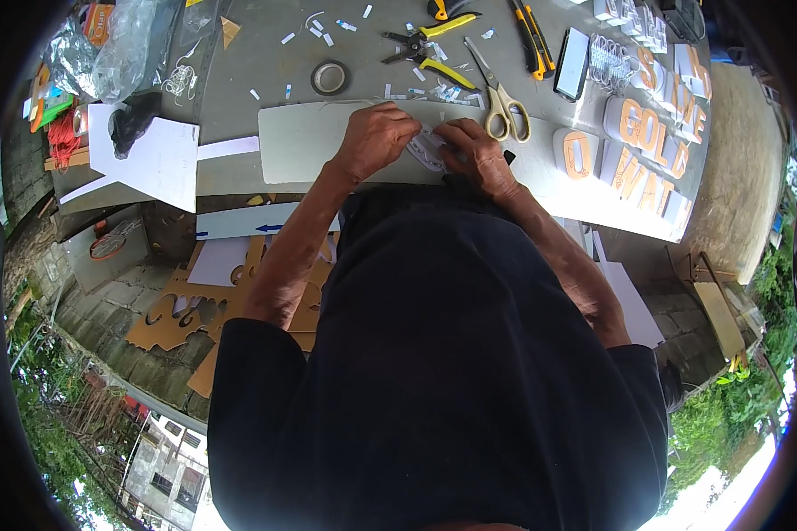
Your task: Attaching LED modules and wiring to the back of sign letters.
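Observation:
My left hand [377, 140] and my right hand [480, 156] meet over a white board [305, 146] at the table's near edge. Between them is a small white letter-like piece [428, 152] with a curved outline and raised walls. The fingers of both hands are closed at its two sides, and they cover part of it. Exactly which letter it is cannot be made out. Beige-handled scissors [501, 111] lie just beyond my right hand, blades pointing away. Yellow-handled wire strippers [429, 55] lie farther off, with a roll of dark tape [330, 77] left of them.
Finished box letters with brown faces [643, 128] stand in rows at the right. A phone [572, 64], a yellow-black utility knife [533, 42] and coiled white strips [613, 62] are nearby. Small white scraps [316, 32] litter the far table. White sheet [168, 146] and plastic bags [124, 62] lie left; cut cardboard [181, 305] sits below.

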`<state>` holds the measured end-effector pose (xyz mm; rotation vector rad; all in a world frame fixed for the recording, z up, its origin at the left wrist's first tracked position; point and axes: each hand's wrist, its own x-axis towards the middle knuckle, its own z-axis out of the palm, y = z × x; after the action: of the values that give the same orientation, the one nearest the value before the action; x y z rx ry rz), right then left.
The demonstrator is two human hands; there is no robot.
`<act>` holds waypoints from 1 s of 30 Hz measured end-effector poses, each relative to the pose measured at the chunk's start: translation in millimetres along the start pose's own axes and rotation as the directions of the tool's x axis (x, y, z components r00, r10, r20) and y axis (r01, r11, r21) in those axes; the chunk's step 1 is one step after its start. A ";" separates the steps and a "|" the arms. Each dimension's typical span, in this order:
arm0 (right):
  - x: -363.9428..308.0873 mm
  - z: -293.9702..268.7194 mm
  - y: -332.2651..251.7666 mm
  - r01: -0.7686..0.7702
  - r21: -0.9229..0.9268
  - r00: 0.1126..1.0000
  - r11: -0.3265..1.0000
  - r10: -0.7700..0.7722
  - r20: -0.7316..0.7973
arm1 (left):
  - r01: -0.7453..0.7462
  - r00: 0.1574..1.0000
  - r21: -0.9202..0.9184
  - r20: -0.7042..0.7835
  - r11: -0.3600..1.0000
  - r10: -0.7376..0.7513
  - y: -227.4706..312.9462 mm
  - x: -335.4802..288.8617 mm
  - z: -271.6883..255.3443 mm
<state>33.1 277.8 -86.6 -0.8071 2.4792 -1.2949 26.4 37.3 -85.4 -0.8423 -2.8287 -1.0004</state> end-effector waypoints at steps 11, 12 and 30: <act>-0.2 -0.3 -0.6 -0.004 0.002 1.000 1.000 0.004 0.020 | -0.015 1.000 -0.013 -0.008 1.000 0.015 0.3 0.0 -0.1; -0.1 -0.4 -0.8 -0.005 0.006 1.000 1.000 0.005 0.020 | -0.016 1.000 -0.009 -0.009 1.000 0.015 0.4 -0.3 -0.1; 1.6 2.2 3.3 0.095 -0.075 0.995 0.993 -0.094 0.013 | -0.012 1.000 -0.002 -0.008 1.000 0.012 0.6 0.4 0.4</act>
<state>31.6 276.9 -90.5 -0.9570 2.5232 -1.2306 26.5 38.2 -85.4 -0.8520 -2.8129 -1.0036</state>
